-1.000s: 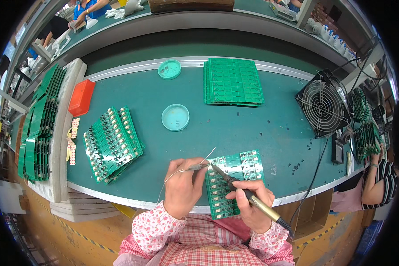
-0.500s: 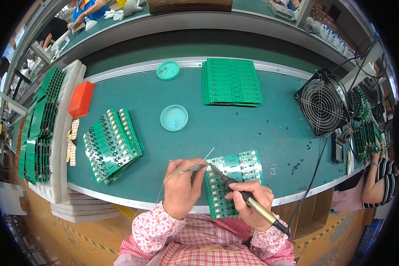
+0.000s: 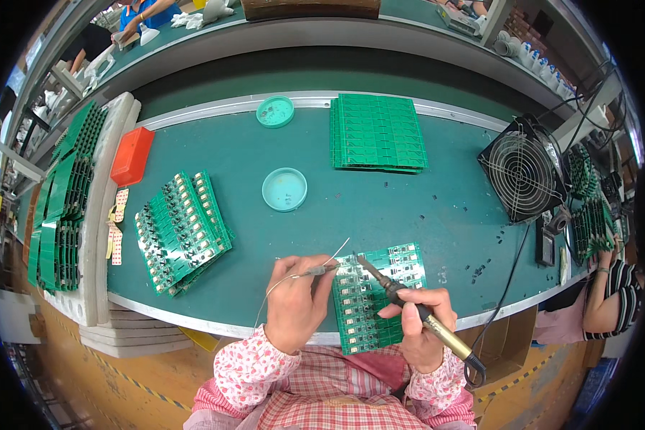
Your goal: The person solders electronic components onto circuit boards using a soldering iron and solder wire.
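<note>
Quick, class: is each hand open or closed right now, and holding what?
Left hand: closed, pinching solder wire.
Right hand: closed around a soldering iron.

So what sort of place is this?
Most likely an electronics assembly workshop: the right hand holds what looks like a soldering iron over a green circuit board, more boards lie stacked on the bench, and a co-worker's arm shows at far right.

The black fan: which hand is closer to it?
The right hand. Holding the soldering iron, it is left of the black fan and nearer the person's body; the left hand, with the thin wire, is farther left.
</note>
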Motion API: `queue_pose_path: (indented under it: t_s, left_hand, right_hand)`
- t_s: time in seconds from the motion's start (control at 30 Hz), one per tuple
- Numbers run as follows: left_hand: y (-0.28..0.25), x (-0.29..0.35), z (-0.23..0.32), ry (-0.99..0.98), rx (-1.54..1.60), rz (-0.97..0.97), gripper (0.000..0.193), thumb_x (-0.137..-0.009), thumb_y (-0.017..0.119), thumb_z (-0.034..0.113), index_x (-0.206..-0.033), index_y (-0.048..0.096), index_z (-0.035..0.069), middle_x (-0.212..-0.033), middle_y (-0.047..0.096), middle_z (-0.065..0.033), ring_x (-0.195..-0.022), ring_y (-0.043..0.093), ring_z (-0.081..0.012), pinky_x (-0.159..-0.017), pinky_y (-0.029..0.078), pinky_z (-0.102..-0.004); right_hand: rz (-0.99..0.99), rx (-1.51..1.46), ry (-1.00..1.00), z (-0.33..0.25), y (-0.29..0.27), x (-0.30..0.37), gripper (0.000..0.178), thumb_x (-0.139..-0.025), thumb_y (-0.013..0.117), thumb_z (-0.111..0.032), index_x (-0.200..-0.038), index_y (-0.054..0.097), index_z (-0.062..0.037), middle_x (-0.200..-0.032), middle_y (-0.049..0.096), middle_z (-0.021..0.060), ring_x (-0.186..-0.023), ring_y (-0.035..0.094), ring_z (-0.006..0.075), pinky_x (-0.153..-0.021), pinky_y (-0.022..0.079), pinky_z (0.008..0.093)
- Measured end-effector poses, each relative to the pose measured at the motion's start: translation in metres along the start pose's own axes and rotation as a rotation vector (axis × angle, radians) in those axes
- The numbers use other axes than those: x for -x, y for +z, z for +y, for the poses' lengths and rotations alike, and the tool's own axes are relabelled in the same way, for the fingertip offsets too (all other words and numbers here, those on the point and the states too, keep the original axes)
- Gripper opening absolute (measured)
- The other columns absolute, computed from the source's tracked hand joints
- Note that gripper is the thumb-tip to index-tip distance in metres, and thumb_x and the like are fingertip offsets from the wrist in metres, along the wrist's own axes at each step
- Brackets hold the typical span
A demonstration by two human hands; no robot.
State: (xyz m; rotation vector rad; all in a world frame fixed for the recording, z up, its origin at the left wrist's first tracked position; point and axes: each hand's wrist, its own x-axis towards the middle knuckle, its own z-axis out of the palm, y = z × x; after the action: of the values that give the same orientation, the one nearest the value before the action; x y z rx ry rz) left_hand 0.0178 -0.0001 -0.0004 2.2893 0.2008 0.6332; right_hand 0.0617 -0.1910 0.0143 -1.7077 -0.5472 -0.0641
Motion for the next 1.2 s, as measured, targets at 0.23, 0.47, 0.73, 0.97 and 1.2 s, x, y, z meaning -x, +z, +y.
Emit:
queue_pose_path:
  t_s: [0.23, 0.47, 0.73, 0.97, 1.2]
  left_hand:
    - [0.002, 0.002, -0.003, 0.007, -0.008, 0.009, 0.010, -0.085, 0.071, 0.002, -0.094, 0.069, 0.004, -0.095, 0.072, -0.0063, -0.079, 0.066, -0.0273, -0.083, 0.047, -0.0379]
    - [0.002, 0.002, -0.003, 0.016, -0.027, 0.018, 0.010, -0.085, 0.071, 0.002, -0.094, 0.069, 0.004, -0.095, 0.072, -0.0063, -0.079, 0.066, -0.0267, -0.083, 0.047, -0.0379]
    - [0.002, 0.002, -0.004, 0.008, -0.028, 0.013, 0.010, -0.084, 0.071, 0.002, -0.094, 0.069, 0.004, -0.095, 0.072, -0.0057, -0.080, 0.066, -0.0277, -0.083, 0.047, -0.0376]
    - [0.001, 0.001, -0.002, -0.015, 0.000, -0.007, 0.010, -0.084, 0.071, 0.002, -0.094, 0.069, 0.005, -0.095, 0.072, -0.0052, -0.081, 0.067, -0.0271, -0.083, 0.047, -0.0374]
    - [0.001, 0.002, -0.002, -0.004, -0.018, 0.001, 0.011, -0.084, 0.072, 0.002, -0.094, 0.069, 0.005, -0.094, 0.072, -0.0052, -0.081, 0.067, -0.0261, -0.082, 0.047, -0.0373]
  right_hand:
    - [0.027, -0.055, -0.074, 0.003, 0.001, -0.003, 0.013, -0.095, 0.063, -0.008, -0.105, 0.059, -0.0003, -0.076, 0.073, 0.0119, -0.071, 0.073, 0.0179, -0.062, 0.054, 0.0267]
    - [0.004, -0.039, -0.079, 0.003, 0.004, -0.007, 0.013, -0.095, 0.063, -0.008, -0.106, 0.059, -0.0010, -0.077, 0.074, 0.0120, -0.072, 0.073, 0.0171, -0.064, 0.054, 0.0265]
    - [0.021, -0.109, -0.021, 0.002, 0.006, -0.005, 0.012, -0.095, 0.064, -0.008, -0.104, 0.060, -0.0005, -0.076, 0.073, 0.0106, -0.073, 0.075, 0.0184, -0.062, 0.055, 0.0262]
    - [-0.036, -0.039, 0.099, 0.003, -0.001, 0.004, 0.011, -0.095, 0.063, -0.012, -0.099, 0.063, -0.0010, -0.073, 0.073, 0.0084, -0.068, 0.074, 0.0165, -0.058, 0.055, 0.0261]
    - [-0.074, -0.027, 0.121, 0.003, 0.003, 0.000, 0.010, -0.094, 0.065, -0.011, -0.099, 0.063, -0.0018, -0.070, 0.073, 0.0074, -0.066, 0.073, 0.0135, -0.058, 0.054, 0.0247]
